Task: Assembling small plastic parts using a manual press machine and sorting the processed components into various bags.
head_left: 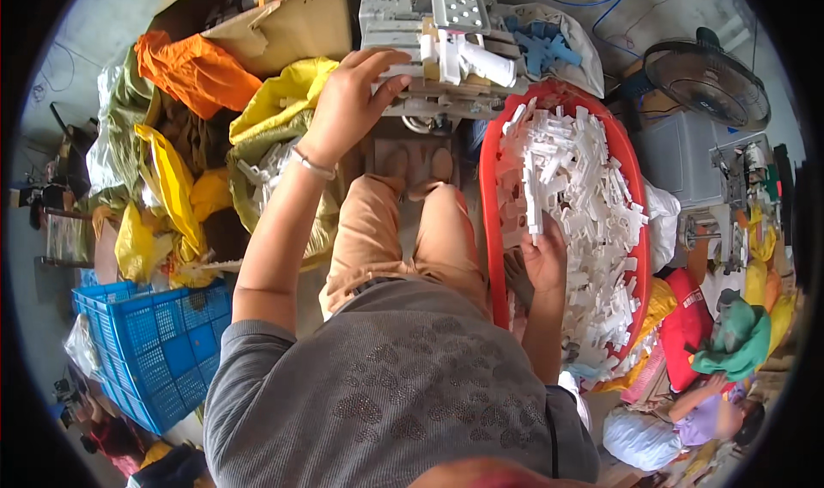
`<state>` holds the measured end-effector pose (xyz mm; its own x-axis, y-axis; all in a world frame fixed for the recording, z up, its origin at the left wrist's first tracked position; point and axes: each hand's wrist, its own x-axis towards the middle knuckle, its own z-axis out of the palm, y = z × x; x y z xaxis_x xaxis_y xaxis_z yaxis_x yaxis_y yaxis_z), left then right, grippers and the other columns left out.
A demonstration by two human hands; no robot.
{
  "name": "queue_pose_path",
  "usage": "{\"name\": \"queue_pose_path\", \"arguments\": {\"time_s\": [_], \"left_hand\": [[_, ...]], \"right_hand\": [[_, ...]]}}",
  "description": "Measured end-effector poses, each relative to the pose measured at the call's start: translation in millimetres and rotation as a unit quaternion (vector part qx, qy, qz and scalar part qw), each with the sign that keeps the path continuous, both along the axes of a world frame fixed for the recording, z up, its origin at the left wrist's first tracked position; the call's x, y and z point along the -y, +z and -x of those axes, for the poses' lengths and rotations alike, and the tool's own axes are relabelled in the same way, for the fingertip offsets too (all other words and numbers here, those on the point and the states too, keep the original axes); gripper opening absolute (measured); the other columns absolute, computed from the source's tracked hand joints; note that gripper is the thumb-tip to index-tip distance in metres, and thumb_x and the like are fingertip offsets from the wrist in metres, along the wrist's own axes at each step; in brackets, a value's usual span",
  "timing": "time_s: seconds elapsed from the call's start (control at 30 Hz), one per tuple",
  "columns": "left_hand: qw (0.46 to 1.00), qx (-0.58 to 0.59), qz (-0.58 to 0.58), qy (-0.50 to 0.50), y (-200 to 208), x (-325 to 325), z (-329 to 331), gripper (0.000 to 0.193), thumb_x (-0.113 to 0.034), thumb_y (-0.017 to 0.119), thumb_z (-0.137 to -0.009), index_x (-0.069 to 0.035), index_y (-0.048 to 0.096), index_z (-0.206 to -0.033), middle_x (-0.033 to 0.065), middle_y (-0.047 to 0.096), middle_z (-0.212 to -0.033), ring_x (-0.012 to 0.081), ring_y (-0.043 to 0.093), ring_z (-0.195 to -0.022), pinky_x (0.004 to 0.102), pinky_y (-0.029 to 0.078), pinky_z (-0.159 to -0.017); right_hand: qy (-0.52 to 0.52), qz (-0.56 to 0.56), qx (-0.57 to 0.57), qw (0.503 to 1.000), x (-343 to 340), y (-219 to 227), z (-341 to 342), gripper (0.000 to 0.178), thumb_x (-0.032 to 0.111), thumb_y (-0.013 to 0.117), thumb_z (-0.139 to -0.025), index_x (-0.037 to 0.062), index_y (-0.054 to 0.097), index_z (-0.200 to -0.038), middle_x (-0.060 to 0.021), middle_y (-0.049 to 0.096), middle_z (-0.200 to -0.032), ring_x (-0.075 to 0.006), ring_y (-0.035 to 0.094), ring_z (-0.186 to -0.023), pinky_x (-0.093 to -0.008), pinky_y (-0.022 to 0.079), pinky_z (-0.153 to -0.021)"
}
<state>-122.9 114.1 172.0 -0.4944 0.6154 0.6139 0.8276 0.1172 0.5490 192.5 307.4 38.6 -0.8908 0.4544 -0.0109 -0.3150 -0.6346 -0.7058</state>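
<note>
My left hand (354, 102), with a bracelet at its wrist, is held at the left side of a grey metal bench machine (395, 20). Its fingers are bent and spread from the thumb, with nothing seen between them. On the machine lies a white plastic tube-shaped part (487, 63), beside a metal plate with round holes (462, 9). Over the left side of a long red tub (491, 187), my right hand (545, 256) pinches the near end of a long white plastic piece (532, 200). Many similar white plastic pieces (592, 179) are heaped in the tub.
Left of me stand yellow sacks (176, 192), an orange bag (197, 76), a cardboard box (287, 29) and a blue crate (159, 342). A sack of blue parts (549, 46) and a black fan (712, 80) are at far right. Another person (699, 419) is at lower right.
</note>
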Motion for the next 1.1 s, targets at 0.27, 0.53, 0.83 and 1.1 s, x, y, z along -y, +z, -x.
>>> {"name": "queue_pose_path", "arguments": {"time_s": [0.27, 0.53, 0.83, 1.1], "left_hand": [[0.995, -0.017, 0.078, -0.065, -2, -48, 51, 0.036, -0.019, 0.070, -0.073, -0.006, 0.059, -0.105, 0.0151, 0.063, -0.092, 0.0335, 0.059, -0.087, 0.0372, 0.047, -0.077], [0.996, 0.083, -0.036, 0.026, -17, -11, 41, 0.038, -0.011, 0.074, -0.071, -0.004, 0.061, -0.106, 0.0130, 0.064, -0.094, 0.0199, 0.063, -0.086, 0.0293, 0.049, -0.077], [0.937, 0.250, -0.054, 0.239, -111, 171, 7, 0.038, -0.007, 0.068, -0.078, -0.004, 0.059, -0.115, 0.0047, 0.062, -0.099, 0.0093, 0.057, -0.085, 0.0224, 0.047, -0.078], [0.905, 0.263, -0.082, 0.325, -194, 238, -1, 0.050, -0.016, 0.070, -0.077, -0.005, 0.052, -0.122, 0.0100, 0.059, -0.113, 0.0184, 0.055, -0.105, 0.0286, 0.043, -0.089]], "right_hand": [[-0.098, -0.108, 0.040, 0.989, -37, 29, 8, 0.047, 0.004, 0.055, -0.085, -0.0022, 0.039, -0.129, -0.0088, 0.054, -0.111, -0.0142, 0.054, -0.089, -0.0249, 0.045, -0.072], [-0.059, -0.182, 0.029, 0.981, -56, 95, 102, 0.039, 0.001, 0.052, -0.087, -0.0032, 0.043, -0.125, -0.0094, 0.054, -0.110, -0.0143, 0.053, -0.094, -0.0268, 0.045, -0.080], [0.060, -0.535, 0.144, 0.830, -61, 128, 211, 0.037, 0.004, 0.056, -0.085, 0.0069, 0.054, -0.122, -0.0043, 0.061, -0.084, -0.0072, 0.056, -0.064, -0.0216, 0.050, -0.060], [-0.033, -0.686, 0.130, 0.715, -64, 135, 201, 0.032, 0.018, 0.054, -0.089, 0.0109, 0.053, -0.121, -0.0071, 0.046, -0.121, -0.0142, 0.060, -0.075, -0.0240, 0.051, -0.058]]}}
